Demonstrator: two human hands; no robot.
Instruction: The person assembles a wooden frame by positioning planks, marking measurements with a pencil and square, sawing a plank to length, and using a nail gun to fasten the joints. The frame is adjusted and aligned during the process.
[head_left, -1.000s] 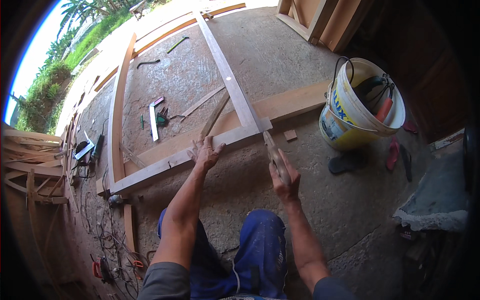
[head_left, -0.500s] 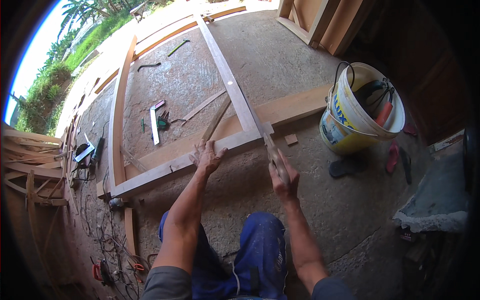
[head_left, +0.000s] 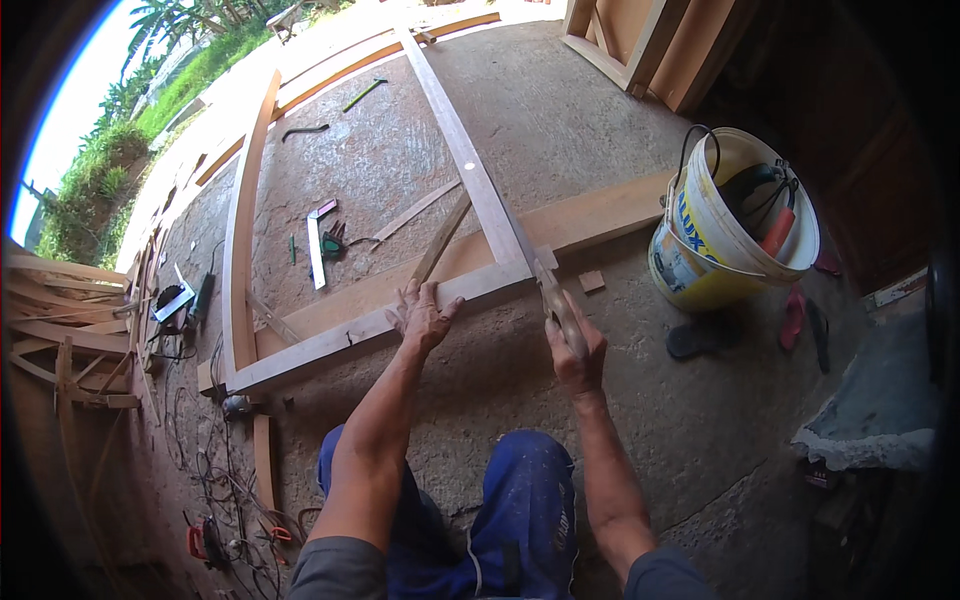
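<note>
A large rectangular wooden frame lies across the floor in front of my knees, its near rail closest to me. My left hand is pressed on that rail, with its fingers spread over the wood. At the frame's right corner, my right hand is wrapped round the handle of a handsaw. The thin blade points away from me along the outer edge of the right-hand stile, against the short projecting end of the near rail. Its teeth are too small to make out.
A wide board lies under the frame. To the right stands a white bucket of tools, with sandals beside it. Inside the frame lie a try square and a pry bar. Tangled cables and scrap wood are on the left.
My right hand and the handsaw have moved slightly forward, away from me. The left hand stays in place on the rail. The whole view has shifted a little.
</note>
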